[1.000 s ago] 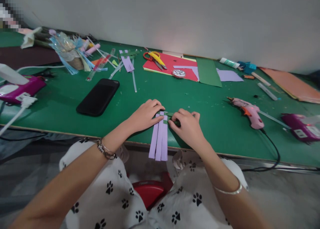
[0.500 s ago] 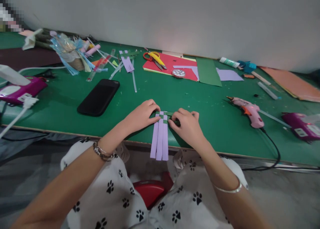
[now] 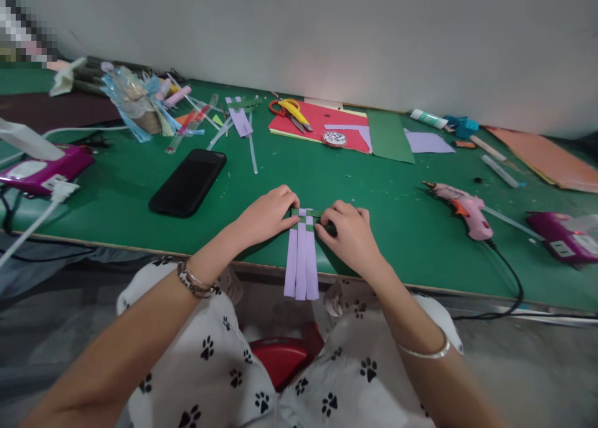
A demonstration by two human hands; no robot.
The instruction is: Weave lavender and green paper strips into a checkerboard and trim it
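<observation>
Three lilac paper strips lie side by side over the near edge of the green table, their lower ends hanging off it. Green paper strips cross them at their far end in a woven patch. My left hand has curled fingers pressing the left side of the weave. My right hand pinches the green strips at the right side of it.
A black phone lies left of my hands. A pink glue gun with its cord rests to the right, a purple device beyond it. Scissors lie on red paper at the back, with coloured sheets, sticks and scraps.
My left fingers have drawn back off the lilac strips, uncovering the green and lilac weave. The strips have shifted slightly right. My right hand has hardly moved.
</observation>
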